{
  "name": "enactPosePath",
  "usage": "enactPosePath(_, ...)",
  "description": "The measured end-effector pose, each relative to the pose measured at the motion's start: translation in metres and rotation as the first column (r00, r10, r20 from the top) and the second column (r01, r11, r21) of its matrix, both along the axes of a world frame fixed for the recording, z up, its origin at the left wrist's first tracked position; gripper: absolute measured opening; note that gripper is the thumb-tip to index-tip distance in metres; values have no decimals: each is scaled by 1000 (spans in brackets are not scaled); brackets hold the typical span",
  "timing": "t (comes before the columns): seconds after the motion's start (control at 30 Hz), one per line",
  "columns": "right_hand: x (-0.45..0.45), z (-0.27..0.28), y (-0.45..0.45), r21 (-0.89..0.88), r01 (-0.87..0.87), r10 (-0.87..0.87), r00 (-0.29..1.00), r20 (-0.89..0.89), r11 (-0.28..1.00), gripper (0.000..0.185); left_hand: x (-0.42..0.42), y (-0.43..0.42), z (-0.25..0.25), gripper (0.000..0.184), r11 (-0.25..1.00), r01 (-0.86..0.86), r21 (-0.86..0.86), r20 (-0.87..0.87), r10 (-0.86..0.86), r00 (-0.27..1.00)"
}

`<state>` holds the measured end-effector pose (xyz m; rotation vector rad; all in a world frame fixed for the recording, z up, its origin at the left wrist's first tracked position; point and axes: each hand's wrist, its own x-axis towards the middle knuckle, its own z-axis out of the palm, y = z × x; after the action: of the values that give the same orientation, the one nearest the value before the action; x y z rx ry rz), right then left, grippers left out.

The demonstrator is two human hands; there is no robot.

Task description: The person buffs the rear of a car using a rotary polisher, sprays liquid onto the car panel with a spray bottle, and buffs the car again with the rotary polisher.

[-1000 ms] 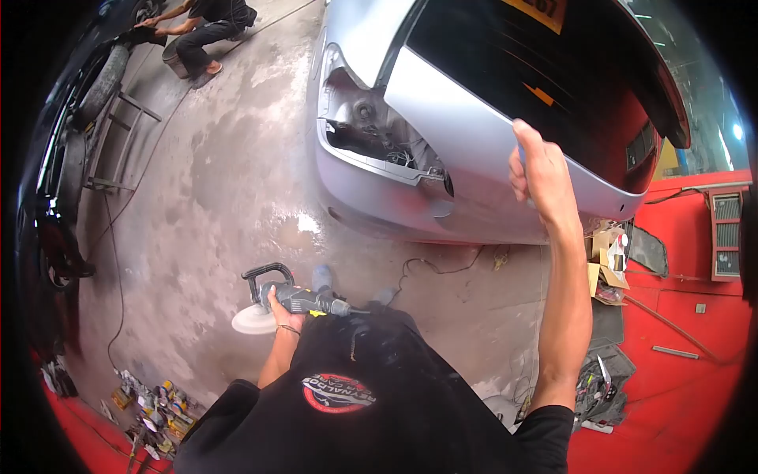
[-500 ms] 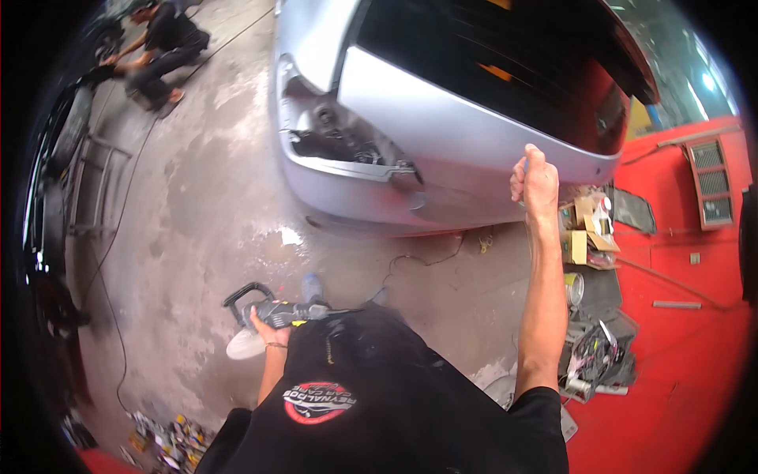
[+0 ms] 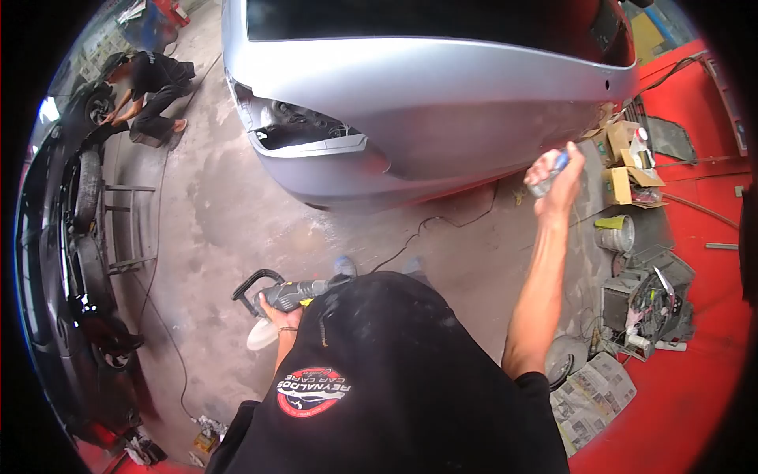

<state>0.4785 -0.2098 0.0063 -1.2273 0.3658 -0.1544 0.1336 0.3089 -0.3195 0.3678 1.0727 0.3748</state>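
Left hand (image 3: 282, 314) wrapped around a grey-and-black power polisher (image 3: 290, 295), right hand (image 3: 562, 188) closed on a small clear, blue-topped object (image 3: 561, 161).
The polisher's round white pad (image 3: 260, 333) sits beside the left hand; a silver car (image 3: 442, 118) stands beyond both hands.

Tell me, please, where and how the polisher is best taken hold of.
The polisher would probably be best taken by the top of its black loop handle, from the front left: the loop juts out past the left grip, leaves an opening to wrap around, and its top stands apart from the white pad.
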Motion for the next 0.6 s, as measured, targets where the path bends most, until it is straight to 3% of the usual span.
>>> enactPosePath(0.17, -44, -38, 77, 74, -203, 194, 974, 114, 976, 58, 12, -54, 47, 82, 948, 161, 275, -163, -119, 979)
enactPosePath(0.27, -60, -55, 110, -194, -254, 301, 914, 272, 947, 56, 15, -57, 53, 83, 936, 181, 303, -195, -125, 973)
enactPosePath(0.4, -66, -85, 129, -237, -254, 307, 925, 223, 938, 56, 15, -54, 55, 83, 931, 186, 314, -214, -122, 969)
enactPosePath(0.6, -82, -104, 119, -111, -288, 293, 956, 29, 951, 51, 15, -48, 53, 83, 935, 187, 302, -224, -121, 967)
